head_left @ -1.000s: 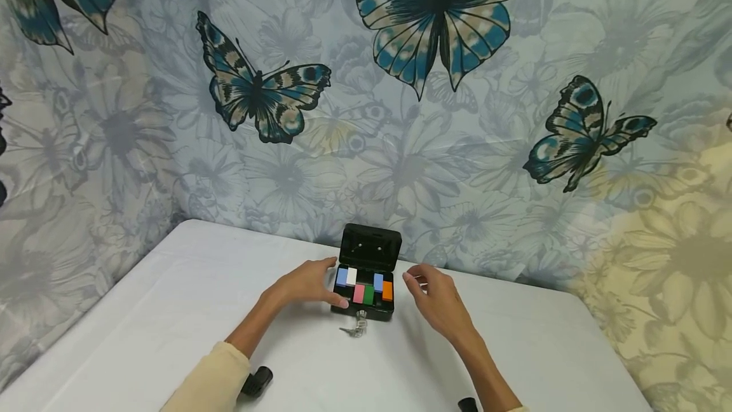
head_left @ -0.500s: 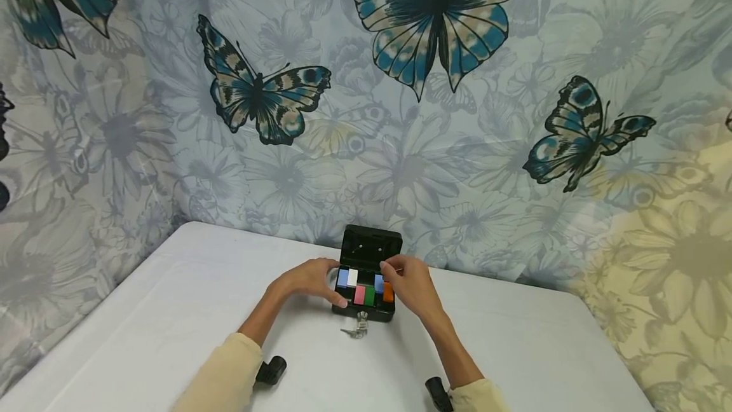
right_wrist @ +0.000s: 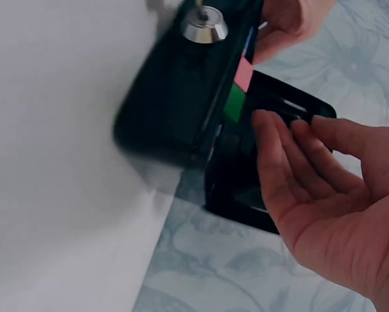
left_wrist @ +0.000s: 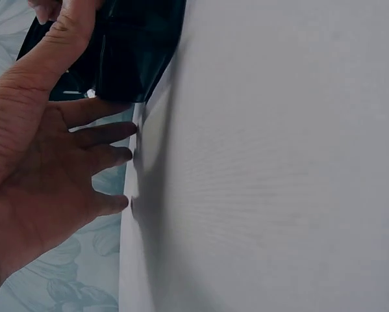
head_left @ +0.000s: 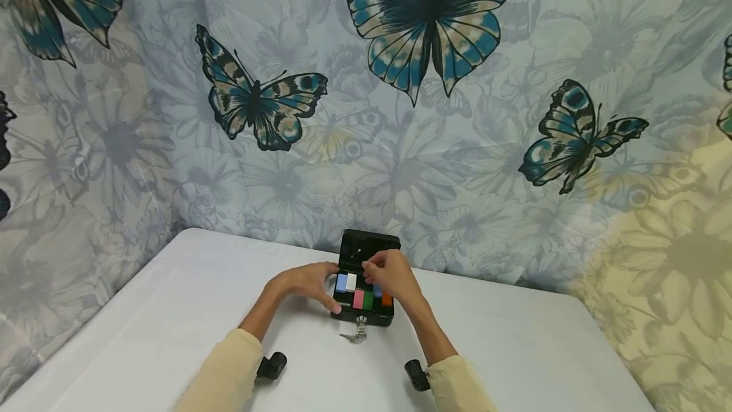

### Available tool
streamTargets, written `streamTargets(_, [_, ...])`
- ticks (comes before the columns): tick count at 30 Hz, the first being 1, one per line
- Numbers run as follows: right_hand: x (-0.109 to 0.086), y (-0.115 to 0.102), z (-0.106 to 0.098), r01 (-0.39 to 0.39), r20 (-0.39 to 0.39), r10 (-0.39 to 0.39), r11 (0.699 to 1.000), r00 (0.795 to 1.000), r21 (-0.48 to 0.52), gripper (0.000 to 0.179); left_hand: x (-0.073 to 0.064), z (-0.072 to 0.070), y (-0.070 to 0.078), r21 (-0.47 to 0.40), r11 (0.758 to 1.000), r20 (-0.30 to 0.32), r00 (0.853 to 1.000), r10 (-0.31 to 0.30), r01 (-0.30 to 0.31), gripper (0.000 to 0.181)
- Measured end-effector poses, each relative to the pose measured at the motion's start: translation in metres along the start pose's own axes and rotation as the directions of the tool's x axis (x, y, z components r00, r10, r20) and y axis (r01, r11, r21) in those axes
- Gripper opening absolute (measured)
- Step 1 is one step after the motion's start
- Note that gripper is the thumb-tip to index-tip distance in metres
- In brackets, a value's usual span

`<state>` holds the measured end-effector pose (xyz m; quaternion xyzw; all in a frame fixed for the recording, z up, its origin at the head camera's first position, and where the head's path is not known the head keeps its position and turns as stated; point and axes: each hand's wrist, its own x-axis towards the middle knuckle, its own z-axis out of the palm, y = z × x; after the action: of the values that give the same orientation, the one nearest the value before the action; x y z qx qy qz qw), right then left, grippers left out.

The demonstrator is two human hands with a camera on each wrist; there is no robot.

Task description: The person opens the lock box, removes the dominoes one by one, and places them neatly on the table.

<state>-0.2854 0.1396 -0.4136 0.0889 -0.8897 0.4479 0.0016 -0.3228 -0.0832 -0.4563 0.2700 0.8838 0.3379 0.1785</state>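
A black lockable cash box (head_left: 377,320) stands with its lid (head_left: 351,241) raised. Blocks lie in its compartments: blue (head_left: 341,282), white (head_left: 351,281), pink (head_left: 358,299), green (head_left: 368,301) and orange (head_left: 387,300), plus another blue one (head_left: 377,290) partly behind my right hand. My left hand (head_left: 305,280) rests at the box's left side, fingers straight and spread, thumb at the front left corner. Over the back middle of the box is my right hand (head_left: 396,275); its fingers (right_wrist: 272,156) are loosely bent, the thumb tip close to the index tip, and nothing shows between them.
Keys (head_left: 356,338) hang from the silver lock (right_wrist: 206,29) at the box's front. A white table (head_left: 503,336) lies under it all, with a butterfly-print cloth (head_left: 457,196) behind. A black wrist camera (head_left: 417,375) sits by each sleeve.
My right hand has moved left from beside the box to over its back middle. The left hand stays at the box's left side. The view has tilted up slightly.
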Motion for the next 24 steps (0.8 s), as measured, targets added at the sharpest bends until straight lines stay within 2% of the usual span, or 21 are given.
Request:
streamTargets(5, [0.008,-0.006,0.0,-0.012,0.059,0.016,0.998,0.998,-0.066,0.019,0.005,-0.002,-0.001,0.015,1.0,0.05,0.999,-0.009,0.009,0.098])
streamTargets(10, [0.011,-0.007,0.004,-0.045,0.075,0.054,0.993,0.996,-0.112,0.015,0.007,-0.006,-0.002,0.055,0.998,0.105,0.993,-0.048,0.042,0.106])
streamTargets(15, [0.013,-0.006,0.015,-0.076,0.1,0.086,0.992,0.991,-0.104,0.012,0.005,-0.009,-0.006,0.103,0.992,0.148,0.985,-0.089,0.074,0.11])
streamTargets(18, [0.014,-0.005,0.018,-0.087,0.072,0.094,0.991,0.993,-0.103,0.011,0.007,-0.01,-0.006,0.137,0.988,0.15,0.985,-0.088,0.068,0.111])
streamTargets(24, [0.017,-0.003,0.022,-0.135,0.004,0.137,0.981,0.991,-0.137,0.009,0.013,-0.01,-0.004,0.148,0.987,0.157,0.984,-0.087,0.064,0.113])
